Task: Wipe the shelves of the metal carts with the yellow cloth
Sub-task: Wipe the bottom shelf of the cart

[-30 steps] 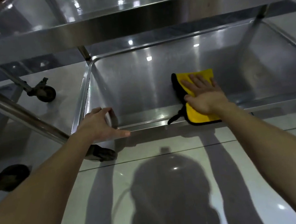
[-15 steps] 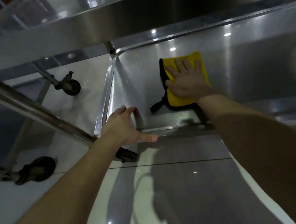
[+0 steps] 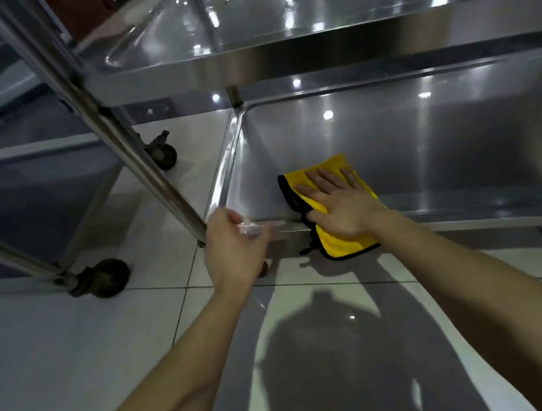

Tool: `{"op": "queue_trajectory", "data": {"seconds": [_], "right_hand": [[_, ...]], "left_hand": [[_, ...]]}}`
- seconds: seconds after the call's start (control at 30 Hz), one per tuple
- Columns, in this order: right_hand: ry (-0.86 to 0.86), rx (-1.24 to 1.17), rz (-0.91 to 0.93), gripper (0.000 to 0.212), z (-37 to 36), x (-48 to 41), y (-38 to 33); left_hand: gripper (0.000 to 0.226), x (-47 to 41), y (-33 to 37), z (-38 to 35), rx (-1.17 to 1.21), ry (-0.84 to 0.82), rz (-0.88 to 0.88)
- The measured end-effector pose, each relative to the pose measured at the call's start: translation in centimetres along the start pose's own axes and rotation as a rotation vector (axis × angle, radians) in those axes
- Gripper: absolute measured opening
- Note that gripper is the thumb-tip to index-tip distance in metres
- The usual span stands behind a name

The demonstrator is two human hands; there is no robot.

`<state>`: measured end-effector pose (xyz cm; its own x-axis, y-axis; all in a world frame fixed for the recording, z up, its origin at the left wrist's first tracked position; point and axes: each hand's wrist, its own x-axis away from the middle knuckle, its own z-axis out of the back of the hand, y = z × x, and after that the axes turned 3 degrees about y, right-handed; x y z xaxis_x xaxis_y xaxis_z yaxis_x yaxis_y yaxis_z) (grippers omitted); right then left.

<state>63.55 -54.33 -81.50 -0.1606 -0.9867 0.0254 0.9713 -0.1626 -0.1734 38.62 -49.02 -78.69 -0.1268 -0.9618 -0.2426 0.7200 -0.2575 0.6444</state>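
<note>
Your right grip point(image 3: 339, 208) lies flat, fingers straight, pressing the yellow cloth point(image 3: 343, 248) beneath it; the cloth's near end drapes over the shelf point(image 3: 440, 156) rim. Bare shelf extends right of and beyond this grip. The left grip point(image 3: 233, 242), just left at the corner, is blurred: hold undetermined.

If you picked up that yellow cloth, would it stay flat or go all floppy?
Probably floppy: the yellow cloth droops over the shelf rim where nothing holds it up. It likely weighs little, being thin folded fabric. Pushed under the flat right hand, it should slide easily on the shiny metal.
</note>
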Motion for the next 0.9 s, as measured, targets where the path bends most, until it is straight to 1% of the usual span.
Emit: {"op": "queue_trajectory", "data": {"seconds": [0.03, 0.07, 0.1, 0.13, 0.17, 0.2, 0.23, 0.27, 0.3, 0.33, 0.4, 0.6, 0.7, 0.8, 0.9], "right_hand": [[0.0, 0.0, 0.001, 0.082, -0.1, 0.0, 0.1], [0.004, 0.0, 0.001, 0.081, -0.1, 0.0, 0.2], [0.006, 0.002, -0.003, 0.08, -0.2, -0.1, 0.3], [0.008, 0.006, -0.009, 0.079, -0.2, -0.2, 0.4], [0.01, 0.008, -0.017, 0.079, -0.3, -0.4, 0.5], [0.011, 0.01, -0.025, 0.079, -0.4, -0.7, 0.5], [0.013, 0.012, -0.032, 0.079, -0.6, -1.0, 0.4], [0.017, 0.013, -0.043, 0.079, -0.8, -1.4, 0.4], [0.024, 0.014, -0.056, 0.079, -1.0, -2.0, 0.3], [0.03, 0.017, -0.071, 0.08, -1.1, -2.9, 0.3], [0.036, 0.03, -0.104, 0.081, -1.3, -5.2, 0.2], [0.107, -0.015, -0.214, 0.086, -0.6, -16.3, -2.0], [0.081, -0.011, -0.211, 0.082, -0.4, -21.3, -5.2], [0.033, 0.007, -0.147, 0.079, -0.8, -22.5, -9.1], [0.049, -0.009, -0.085, 0.075, -1.4, -19.8, -11.7]], "left_hand": [[0.06, 0.2, -0.7, 0.9, 0.1, 0.126, 0.109], [0.062, -0.2, -1.3, 2.0, 0.185, 0.242, 0.215], [0.068, -1.0, -1.8, 3.1, 0.252, 0.332, 0.285], [0.076, -2.0, -2.2, 4.1, 0.304, 0.372, 0.302], [0.083, -3.1, -2.3, 5.1, 0.345, 0.353, 0.279], [0.084, -4.2, -2.2, 5.9, 0.374, 0.291, 0.236], [0.075, -5.1, -2.1, 6.5, 0.388, 0.212, 0.18], [0.058, -5.9, -2.0, 6.9, 0.385, 0.153, 0.124], [0.04, -6.5, -2.1, 6.9, 0.374, 0.129, 0.083], [0.027, -6.9, -2.1, 6.8, 0.369, 0.127, 0.06], [0.017, -7.3, -2.1, 6.4, 0.373, 0.129, 0.052], [0.009, -7.3, -2.8, 6.1, 0.338, 0.169, -0.025], [0.006, -7.5, -3.3, 6.1, 0.356, 0.151, -0.048], [0.008, -7.5, -3.5, 6.1, 0.354, 0.162, -0.038], [0.01, -7.6, -3.3, 5.9, 0.359, 0.174, -0.019]]}}
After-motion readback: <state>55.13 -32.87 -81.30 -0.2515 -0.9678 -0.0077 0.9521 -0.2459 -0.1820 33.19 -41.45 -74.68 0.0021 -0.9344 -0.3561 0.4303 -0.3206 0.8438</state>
